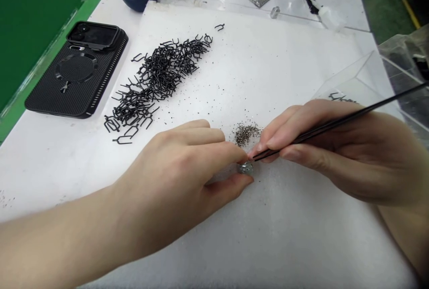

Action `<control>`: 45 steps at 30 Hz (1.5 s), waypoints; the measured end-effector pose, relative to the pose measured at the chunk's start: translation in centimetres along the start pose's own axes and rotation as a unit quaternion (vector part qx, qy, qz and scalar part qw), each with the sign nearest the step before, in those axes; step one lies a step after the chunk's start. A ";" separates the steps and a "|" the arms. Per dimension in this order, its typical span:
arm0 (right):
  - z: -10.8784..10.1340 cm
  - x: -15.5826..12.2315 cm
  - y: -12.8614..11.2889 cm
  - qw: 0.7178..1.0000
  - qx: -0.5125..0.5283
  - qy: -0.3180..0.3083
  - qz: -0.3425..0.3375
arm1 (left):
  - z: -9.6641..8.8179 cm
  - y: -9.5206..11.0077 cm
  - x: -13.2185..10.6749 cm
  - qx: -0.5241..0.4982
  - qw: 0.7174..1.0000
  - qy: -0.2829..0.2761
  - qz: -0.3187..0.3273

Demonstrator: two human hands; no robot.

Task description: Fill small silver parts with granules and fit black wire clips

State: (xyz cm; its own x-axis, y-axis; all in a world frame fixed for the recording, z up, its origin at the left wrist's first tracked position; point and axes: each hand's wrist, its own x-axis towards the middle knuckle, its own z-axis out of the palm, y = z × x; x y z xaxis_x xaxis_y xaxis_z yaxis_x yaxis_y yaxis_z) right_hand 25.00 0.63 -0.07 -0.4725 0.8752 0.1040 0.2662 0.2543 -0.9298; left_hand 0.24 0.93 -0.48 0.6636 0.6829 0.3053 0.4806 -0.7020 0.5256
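- My left hand (174,168) came in from 9 o'clock, and its thumb and first fingers were pinched closed on a small glittering piece (246,168), with no gap around it.
- My right hand (335,150) came in from 3 o'clock, its thumb and first fingers closed around black tweezers (335,123). Their tips touched the piece; I could not tell whether they gripped anything.
- The piece sat near the middle of the view, just above bare white foam sheet (268,217), held between my hands.
- The sheet gave open room at 6 o'clock, running past the bottom of the view. Its far edge lay at 12 o'clock.
- A small heap of dark glittering grains (247,133) lay just beyond the piece, at 12 o'clock, close to my fingertips.
- A long pile of black wire parts (157,79) lay well apart at 10 o'clock, and a phone in a black case (77,70) lay past it, beside the sheet.
- The tweezers' long axis ran from 2 o'clock down to their tips at 8 o'clock.
- The piece was too small and too covered by my fingers to show a long axis.
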 end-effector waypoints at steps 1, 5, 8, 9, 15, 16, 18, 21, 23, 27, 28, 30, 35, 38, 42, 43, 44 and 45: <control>0.0 0.0 0.0 1.000 0.003 -0.001 0.000 | 0.0 0.0 0.0 -0.001 1.000 -0.003 0.001; 0.1 0.0 -0.1 1.000 0.003 0.000 0.005 | -0.3 0.2 0.3 0.003 1.000 -0.006 -0.002; 0.2 0.0 -0.1 1.000 0.004 0.007 0.005 | -0.3 0.2 0.3 -0.001 1.000 -0.001 0.000; 0.2 0.0 -0.1 1.000 0.008 0.008 0.007 | -0.3 0.2 0.3 -0.003 1.000 -0.001 0.000; 0.1 0.1 0.0 0.999 0.045 -0.001 0.019 | -0.2 0.1 -0.1 -0.011 1.000 -0.001 -0.004; 0.1 0.1 0.0 0.999 0.050 -0.002 0.019 | -0.3 0.1 0.0 -0.012 1.000 -0.003 -0.004; 0.0 0.1 -0.1 0.998 0.055 -0.008 0.019 | -0.3 0.2 0.1 -0.011 1.000 -0.005 -0.002; 0.0 0.1 -0.1 0.998 0.058 -0.011 0.020 | -0.2 0.3 0.4 -0.013 1.000 0.004 0.002; 0.0 0.0 0.0 0.998 0.061 -0.013 0.013 | -0.1 0.3 0.5 -0.013 1.000 -0.005 -0.006; 0.0 0.1 0.0 0.998 0.059 -0.019 0.010 | 0.0 0.1 0.5 -0.020 1.000 -0.002 0.001; 0.0 0.1 0.0 0.998 0.057 -0.018 0.013 | 0.0 0.1 0.4 -0.019 1.000 -0.004 -0.001; -0.1 0.1 0.1 0.998 0.056 -0.018 0.014 | 0.0 0.1 0.3 -0.018 1.000 -0.010 -0.008; 0.0 0.2 0.2 0.997 0.067 -0.023 0.014 | -0.1 0.2 0.1 -0.023 1.000 -0.001 -0.004; -0.1 0.2 0.2 0.998 0.065 -0.019 0.016 | -0.2 0.2 0.1 -0.021 1.000 0.000 -0.006; -0.2 0.0 0.1 0.998 0.061 -0.018 0.016 | -0.2 0.2 0.2 -0.022 1.000 0.001 -0.007; -0.2 0.0 0.1 0.998 0.059 -0.017 0.015 | -0.2 0.2 0.2 -0.022 1.000 0.003 -0.006; -0.2 0.0 0.1 0.998 0.058 -0.018 0.012 | -0.2 0.2 0.2 -0.022 1.000 0.005 -0.007; -0.2 0.0 0.1 0.998 0.058 -0.019 0.010 | -0.2 0.1 0.2 -0.022 1.000 0.005 -0.008</control>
State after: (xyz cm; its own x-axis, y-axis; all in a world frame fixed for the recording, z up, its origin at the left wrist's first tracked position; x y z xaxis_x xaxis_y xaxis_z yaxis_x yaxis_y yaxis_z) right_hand 25.19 0.72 -0.09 -0.5002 0.8627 0.0743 0.1773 0.1860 -0.9664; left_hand 0.36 1.04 -0.18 0.6500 0.6963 0.3043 0.4649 -0.6812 0.5655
